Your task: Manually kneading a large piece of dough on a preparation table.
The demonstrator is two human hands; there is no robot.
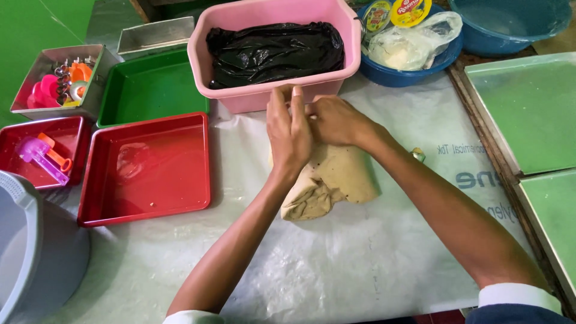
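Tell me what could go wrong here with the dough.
The dough lies on a thin plastic sheet; pressing may make it stick or bunch the sheet. Both hands, left and right, work close to the pink tub and could bump it.

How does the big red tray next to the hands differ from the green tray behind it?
The red tray lies nearer the left hand; the green tray sits farther back, beside the pink tub. The red tray looks larger and holds a faint wet-looking smear; the green tray looks bare. Both are shallow, squarish and lie flat.
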